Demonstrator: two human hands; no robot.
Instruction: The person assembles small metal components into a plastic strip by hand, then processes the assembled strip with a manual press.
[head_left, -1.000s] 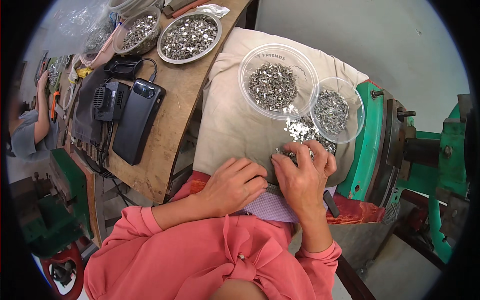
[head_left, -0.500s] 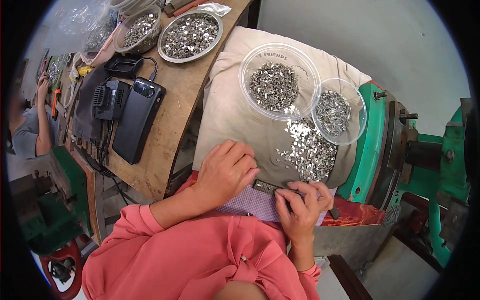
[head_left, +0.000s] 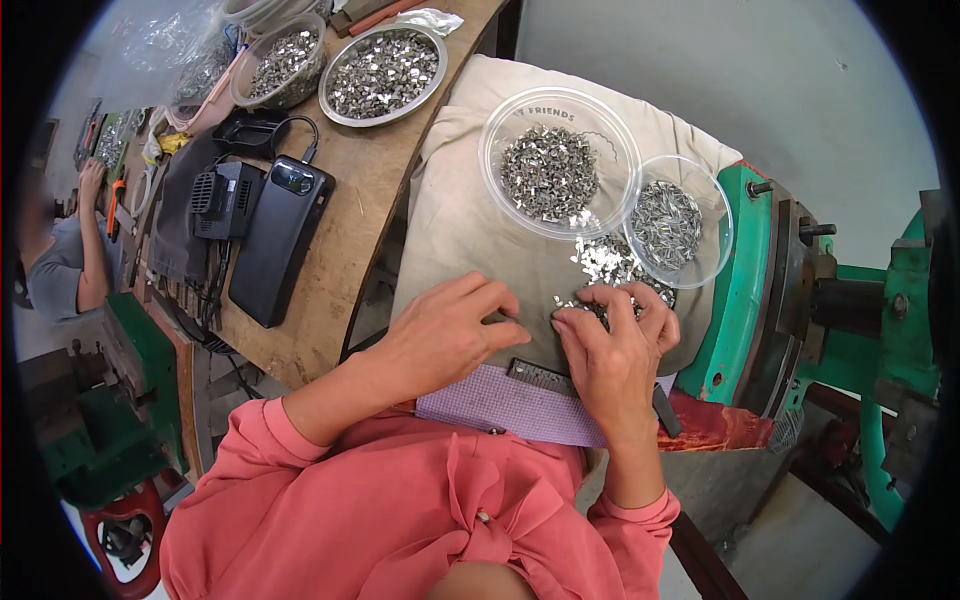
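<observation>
My left hand is held over the beige cloth with its fingers curled and the thumb near the index finger. Whether anything small sits inside it is hidden. My right hand reaches to the near edge of a loose pile of small shiny metal pieces, fingers bent and tips drawn together; what they pinch is too small to make out. Just below and between the hands, a dark narrow metal block with a row of small marks or slots lies on a purple checked cloth.
Beyond the pile stand a clear tub of metal pieces and a smaller tub of thin metal pins. A green machine borders the right. On the left wooden table lie a black power bank and a steel bowl. Another person works far left.
My right hand has moved up from the metal block to the loose pile, uncovering more of the block. My left hand has shifted slightly, its fingers now pointing more to the right.
</observation>
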